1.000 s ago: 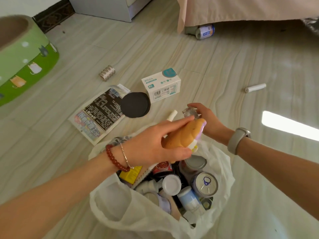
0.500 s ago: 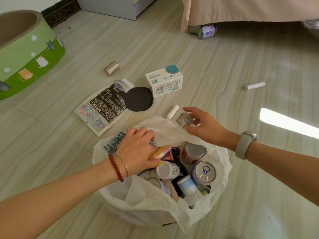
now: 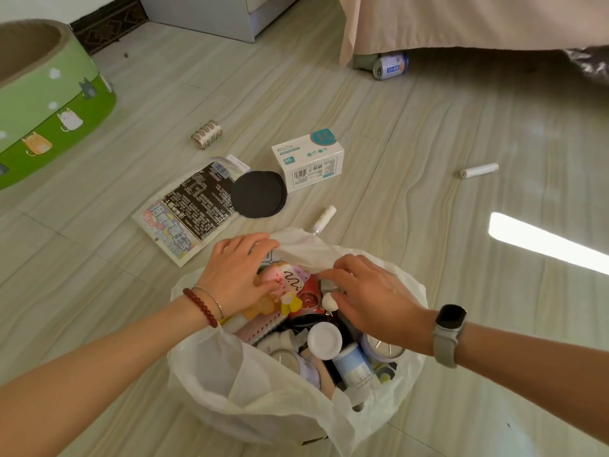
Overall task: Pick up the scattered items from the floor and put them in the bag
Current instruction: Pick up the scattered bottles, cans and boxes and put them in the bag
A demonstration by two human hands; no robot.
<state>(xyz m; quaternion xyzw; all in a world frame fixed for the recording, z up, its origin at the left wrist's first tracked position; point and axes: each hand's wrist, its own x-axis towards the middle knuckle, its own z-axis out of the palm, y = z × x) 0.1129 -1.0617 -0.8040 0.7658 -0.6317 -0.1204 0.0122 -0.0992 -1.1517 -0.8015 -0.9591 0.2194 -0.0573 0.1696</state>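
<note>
While both hands reach into the white bag (image 3: 250,400), seven items lie on the floor (image 3: 428,143).
Left hand (image 3: 235,275) fingers clamp a plush toy (image 3: 286,282); right hand (image 3: 372,298) fingers are curled, their grip hidden.

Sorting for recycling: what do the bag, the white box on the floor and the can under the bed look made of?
Bag: thin white plastic film, translucent and crinkled. Box: printed cardboard, matte, with sharp folded edges. Can: probably metal, judging by its shiny end rim under a printed label.
</note>
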